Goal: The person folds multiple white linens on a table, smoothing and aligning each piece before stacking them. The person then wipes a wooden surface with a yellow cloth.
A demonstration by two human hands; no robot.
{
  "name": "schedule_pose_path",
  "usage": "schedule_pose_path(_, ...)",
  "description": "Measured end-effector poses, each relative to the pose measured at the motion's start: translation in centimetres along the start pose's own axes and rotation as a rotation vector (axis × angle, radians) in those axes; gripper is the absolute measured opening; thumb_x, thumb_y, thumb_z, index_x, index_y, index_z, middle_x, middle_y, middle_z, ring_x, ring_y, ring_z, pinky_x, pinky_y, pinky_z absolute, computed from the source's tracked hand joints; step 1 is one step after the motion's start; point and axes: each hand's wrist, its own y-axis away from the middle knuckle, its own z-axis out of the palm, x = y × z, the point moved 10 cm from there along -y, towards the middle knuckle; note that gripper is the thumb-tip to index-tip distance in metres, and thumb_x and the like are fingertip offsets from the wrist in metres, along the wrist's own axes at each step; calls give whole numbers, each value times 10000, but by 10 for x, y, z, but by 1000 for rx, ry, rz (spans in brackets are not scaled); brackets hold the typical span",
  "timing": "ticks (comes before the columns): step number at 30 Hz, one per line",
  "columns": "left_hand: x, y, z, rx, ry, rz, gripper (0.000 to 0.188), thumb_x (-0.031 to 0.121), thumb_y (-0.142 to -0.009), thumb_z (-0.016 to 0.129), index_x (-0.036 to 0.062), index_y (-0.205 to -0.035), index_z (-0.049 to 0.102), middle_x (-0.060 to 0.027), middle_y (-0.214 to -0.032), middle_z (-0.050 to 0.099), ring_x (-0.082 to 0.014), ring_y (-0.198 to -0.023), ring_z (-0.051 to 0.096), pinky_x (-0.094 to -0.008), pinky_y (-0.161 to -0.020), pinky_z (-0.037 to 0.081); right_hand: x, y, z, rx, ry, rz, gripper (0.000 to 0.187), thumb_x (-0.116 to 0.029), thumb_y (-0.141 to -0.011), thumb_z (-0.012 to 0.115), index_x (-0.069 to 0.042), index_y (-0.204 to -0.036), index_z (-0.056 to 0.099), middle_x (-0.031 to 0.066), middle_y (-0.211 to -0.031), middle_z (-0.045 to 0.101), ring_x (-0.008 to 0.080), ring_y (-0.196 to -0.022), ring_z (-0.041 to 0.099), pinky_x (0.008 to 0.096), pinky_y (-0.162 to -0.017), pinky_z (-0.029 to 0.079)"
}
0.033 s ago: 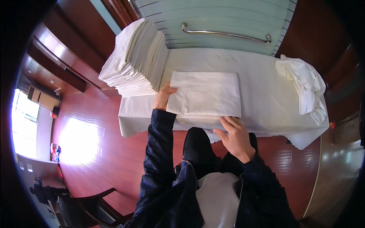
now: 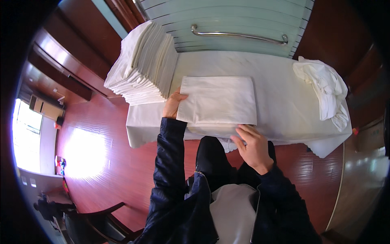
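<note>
In the head camera's view, a person in a dark jacket [image 2: 170,162] and light gray shirt [image 2: 233,211] worked with 2 bare hands over a table [image 2: 276,93] draped in white. A folded white cloth [image 2: 217,99], roughly rectangular, lay flat at the near side of the table, left of its middle. The left hand [image 2: 173,105] pinched the cloth's left edge, its thumb on top and its other fingers mostly hidden at or under the edge. The right hand [image 2: 254,147] was at the near edge, toward the right corner, its thumb spread away from its slightly bent fingers; whether the fingertips touched the fabric could not be told. A strip of white fabric showed below that near edge, though it was unclear whether it belonged to the cloth or the table cover.

Just left of the folded piece, a tall stack of folded white cloths [image 2: 142,65] leaned at the table's left end. A crumpled white cloth [image 2: 323,89] lay at the right end, well apart from both hands. Behind the table, 1 shiny metal bar [image 2: 239,35] ran across a pale green striped panel [image 2: 243,14]. A dark chair [image 2: 97,215] stood at lower left on a glossy reddish floor [image 2: 122,134].
</note>
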Motion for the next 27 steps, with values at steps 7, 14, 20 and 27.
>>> schedule_pose_path(7, 29, 21, -18, 111, -340, 231, 685, -80, -888, 561, -103, -1536, 341, -202, -1423, 595, -254, -1232, 624, -332, -1060, 485, 44, 4, -43, 358, 128, 122, 179, -116, -876, 771, -36, -991, 660, 95, -869, 656, 306, -773, 593, 409, -709, 471)
schedule_pose_path(14, 47, 74, -25, 394, -943, 344, 678, 51, -845, 800, -110, -1422, 483, -153, -1150, 727, -154, -870, 698, -270, -745, 564, 72, 11, -22, 267, 88, 205, 334, -136, -861, 772, -32, -1146, 633, 118, -1100, 658, 332, -1011, 563, 441, -901, 446)
schedule_pose_path(20, 44, 99, -16, 516, -1139, 432, 563, 83, -805, 830, -68, -1304, 618, -129, -1016, 740, -155, -789, 684, -289, -696, 557, 76, 7, -19, 232, 105, 212, 334, -55, -841, 724, -50, -1160, 626, 115, -1089, 658, 329, -994, 568, 448, -912, 431)
schedule_pose_path(27, 31, 114, 5, 556, -1254, 461, 538, 93, -792, 838, -29, -1280, 647, -111, -1072, 717, -162, -759, 668, -296, -679, 543, 72, 4, -16, 234, 243, 239, 411, -105, -861, 725, -69, -1253, 609, 131, -1274, 599, 374, -1187, 492, 509, -1019, 358)
